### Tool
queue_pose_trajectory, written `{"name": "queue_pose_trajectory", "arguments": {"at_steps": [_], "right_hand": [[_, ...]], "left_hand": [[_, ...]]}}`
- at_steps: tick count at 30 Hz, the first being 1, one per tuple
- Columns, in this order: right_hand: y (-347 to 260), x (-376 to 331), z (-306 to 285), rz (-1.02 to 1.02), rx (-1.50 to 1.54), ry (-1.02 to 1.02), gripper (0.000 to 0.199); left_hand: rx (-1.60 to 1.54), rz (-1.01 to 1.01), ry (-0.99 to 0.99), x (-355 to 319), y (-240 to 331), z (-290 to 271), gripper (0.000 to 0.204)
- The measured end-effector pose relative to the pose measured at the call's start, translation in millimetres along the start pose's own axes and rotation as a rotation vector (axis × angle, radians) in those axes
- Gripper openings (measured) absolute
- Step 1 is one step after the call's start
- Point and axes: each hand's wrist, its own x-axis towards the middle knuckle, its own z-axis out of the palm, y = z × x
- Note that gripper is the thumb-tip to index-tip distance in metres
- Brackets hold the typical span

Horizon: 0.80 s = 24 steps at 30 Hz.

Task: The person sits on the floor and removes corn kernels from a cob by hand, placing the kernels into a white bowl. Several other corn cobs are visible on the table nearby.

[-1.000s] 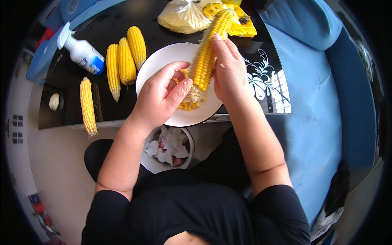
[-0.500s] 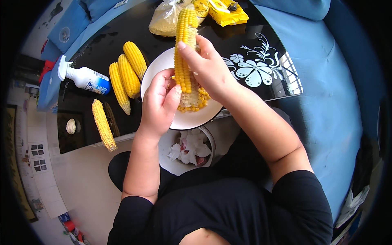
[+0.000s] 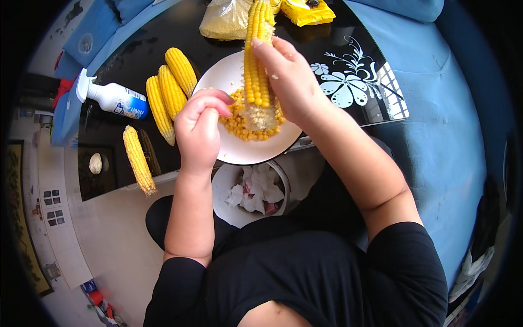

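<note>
Head view, and straight to the far left: on the black counter, a small pale oval thing, too indistinct to name. Just above, a white-and-blue spray bottle with its nozzle toward the left. Next along, a lone ear of corn, poking over the near edge, and beyond it three yellow ears packed side by side.

Now to the left hand, up by the plate's left rim! Fingers bent over, thumb tucked in close, a narrow gap short of the corn; cannot tell how tightly closed, or whether around any kernels.

At the top, a bag of pale yellow grain. Down below, a white bin with crumpled white paper inside. In the middle, a white plate, and on it a heap of loose kernels.

Right above that, the part-stripped ear, pale and bare at its lower end and along its right side, gripped firmly by the right hand, thumb across the front. Farther right, a yellow packet, a white flower pattern, and finally the blue sofa.
</note>
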Motion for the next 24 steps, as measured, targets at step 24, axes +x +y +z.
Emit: {"name": "queue_pose_trajectory", "arguments": {"at_steps": [24], "right_hand": [[-41,-2,-29,-0.046,0.278,0.105,0.029]], "left_hand": [[-0.708,-0.752,-0.285,15,44,-21,0.057]]}}
